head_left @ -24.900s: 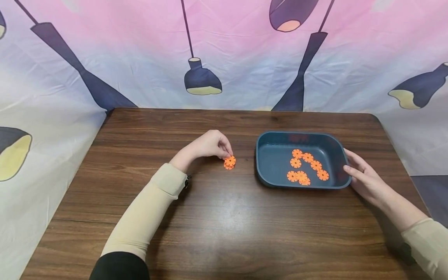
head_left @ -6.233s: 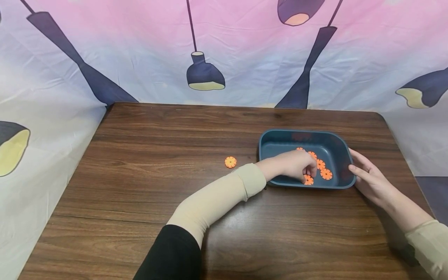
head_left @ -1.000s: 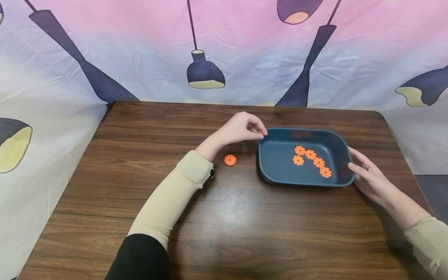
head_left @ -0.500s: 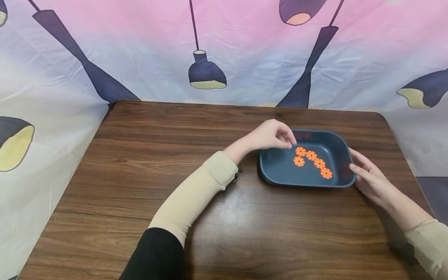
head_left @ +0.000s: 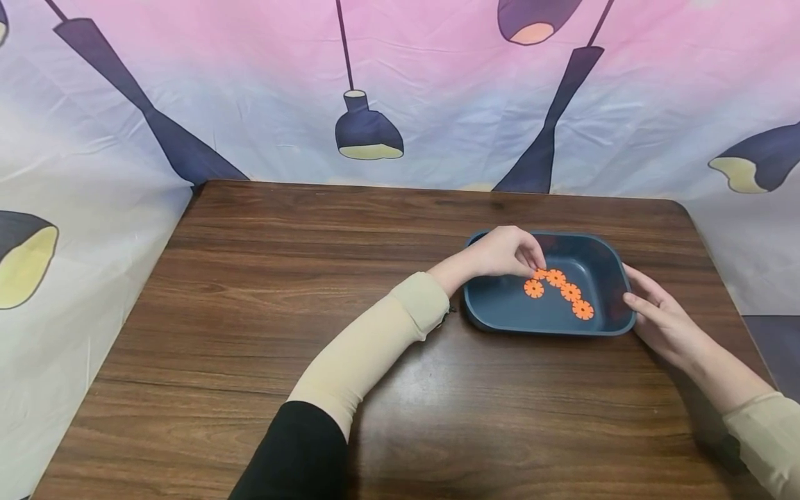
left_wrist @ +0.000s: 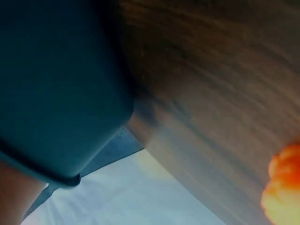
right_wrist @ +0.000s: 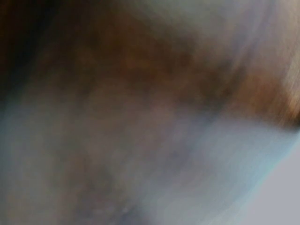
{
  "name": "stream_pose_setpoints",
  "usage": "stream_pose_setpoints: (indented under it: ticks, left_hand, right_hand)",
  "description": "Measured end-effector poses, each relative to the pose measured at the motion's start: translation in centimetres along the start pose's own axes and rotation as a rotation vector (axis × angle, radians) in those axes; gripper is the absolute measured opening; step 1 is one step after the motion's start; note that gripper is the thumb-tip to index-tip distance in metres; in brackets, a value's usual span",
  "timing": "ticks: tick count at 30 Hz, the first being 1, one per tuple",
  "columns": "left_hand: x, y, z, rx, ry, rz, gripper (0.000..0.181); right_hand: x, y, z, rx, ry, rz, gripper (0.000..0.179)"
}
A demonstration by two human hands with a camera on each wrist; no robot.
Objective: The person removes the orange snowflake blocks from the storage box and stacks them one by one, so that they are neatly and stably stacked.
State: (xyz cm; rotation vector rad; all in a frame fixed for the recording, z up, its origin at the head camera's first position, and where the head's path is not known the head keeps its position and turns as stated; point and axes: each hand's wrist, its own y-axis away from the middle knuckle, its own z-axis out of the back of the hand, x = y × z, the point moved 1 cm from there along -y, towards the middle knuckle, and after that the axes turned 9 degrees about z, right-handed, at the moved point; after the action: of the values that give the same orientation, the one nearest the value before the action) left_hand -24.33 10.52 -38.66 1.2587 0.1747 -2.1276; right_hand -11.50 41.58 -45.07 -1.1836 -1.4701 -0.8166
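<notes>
A dark blue plastic tub (head_left: 500, 325) sits on the table, with several orange notched plastic discs (head_left: 570, 292) lying flat inside it. My left hand (head_left: 507, 251) reaches over the tub's left rim, thumb and forefinger pinching the uppermost disc (head_left: 540, 275), which they partly cover. At the tub's right end my right hand (head_left: 662, 319) grips the wall, its thumb at the rim and the fingers along the outside. More orange discs (left_wrist: 283, 187) appear bunched on the table in the left wrist view; my left forearm hides them in the head view.
The brown wood-grain table (head_left: 281, 278) extends to the left and in front of the tub. Behind its far edge hangs a pastel cloth (head_left: 269, 90) printed with dark lamps. The right wrist view is blurred.
My left hand has moved right from the tub's left corner, down into the tub to a disc. Compared with the oldest frame, fewer discs lie in the tub. The right hand stays put.
</notes>
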Motion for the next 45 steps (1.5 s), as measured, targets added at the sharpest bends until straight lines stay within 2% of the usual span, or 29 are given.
stream_pose_setpoints:
  ticks: [8, 15, 23, 31, 45]
  left_hand:
    - [0.4, -1.1, -1.2, -0.006, -0.061, 0.015, 0.015]
    - [0.2, -1.6, -1.9, 0.014, -0.187, 0.037, 0.016]
    - [0.2, -1.8, -2.4, 0.027, -0.294, 0.034, 0.018]
    - [0.1, -1.9, -2.7, 0.047, -0.410, 0.033, 0.020]
    - [0.1, -2.0, -2.9, 0.048, -0.473, 0.034, 0.024]
  right_hand:
    - [-0.1, 0.1, 0.0, 0.003, 0.006, -0.001, 0.052]
    - [0.0, 0.0, 0.0, 0.007, 0.029, -0.002, 0.053]
    - [-0.1, 0.1, 0.0, 0.016, -0.015, 0.015, 0.053]
    - [-0.1, 0.0, 0.0, 0.022, -0.002, 0.021, 0.054]
    - [0.1, 0.0, 0.0, 0.024, 0.029, 0.011, 0.053]
